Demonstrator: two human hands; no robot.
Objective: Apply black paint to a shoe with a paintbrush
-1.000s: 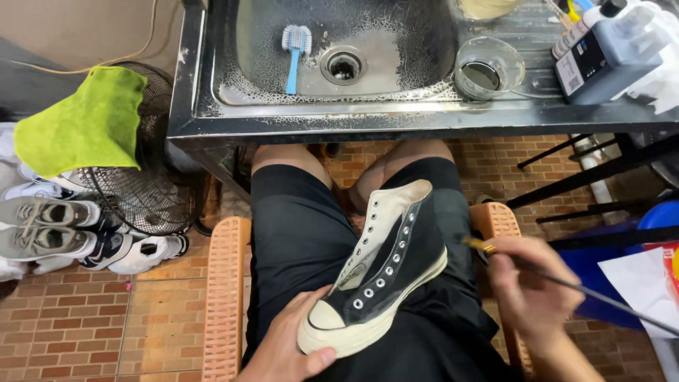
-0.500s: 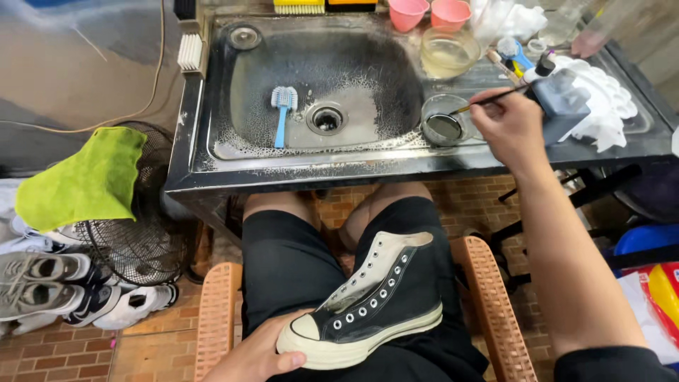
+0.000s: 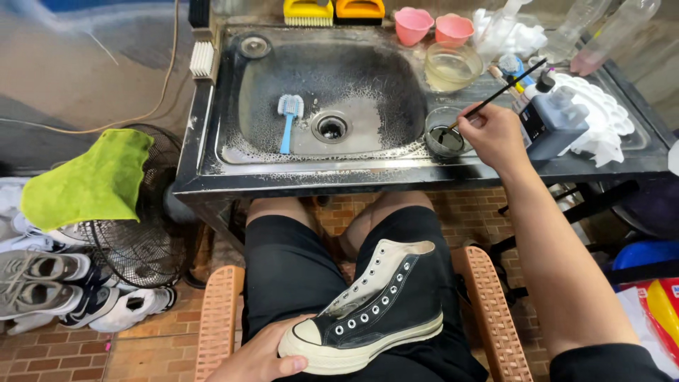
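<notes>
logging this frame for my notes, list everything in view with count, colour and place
high-top sneaker: 1, black, cream sole, on lap
thin paintbrush: 1, dark, tip in small dish
small dish: 1, dark liquid, sink edge
dark bottle: 1, beside dish
blue brush: 1, in sink
glass bowl: 1, clear, behind dish
pink cups: 2, sink back
green cloth: 1, on fan
shoes: several, white/grey, floor left
left hand: at sneaker toe
right hand: holds paintbrush

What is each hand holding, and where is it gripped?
Right hand pinches a thin brush near its lower end. Left hand grips the black high-top shoe at its toe.
</notes>
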